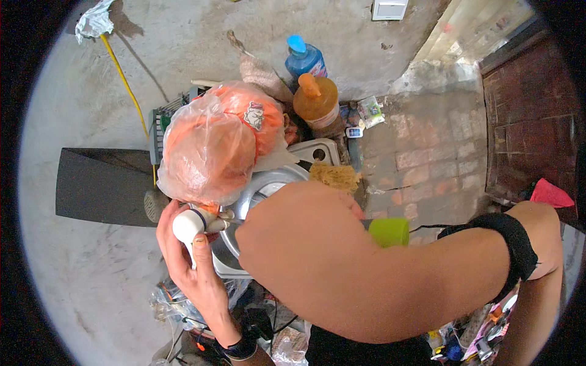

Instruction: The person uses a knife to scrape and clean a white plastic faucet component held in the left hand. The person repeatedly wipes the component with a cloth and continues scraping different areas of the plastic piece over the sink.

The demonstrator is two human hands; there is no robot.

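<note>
My left hand [196, 277] grips a white, rounded object with a dark blue band [190, 225]; its exact kind is unclear. The thumb presses its near side, and the other fingers curve round its left. Coming in from the right, my right hand [287, 219] is over the sink, close beside that object. Its back faces me and hides the fingers, so whatever it may hold does not show. Small pale shapes and a thin grey part lie between the two hands, too blurred to name. Below them is a round metal sink basin [244, 204], partly covered by my right arm.
An orange bundle in clear plastic [210, 143] rises behind my left hand. A blue bottle [306, 61], an amber bottle [316, 105] and a brown scrubber [336, 175] stand beyond the sink. A lime-green object [389, 232] shows behind my right forearm. A dark door [534, 116] is at right.
</note>
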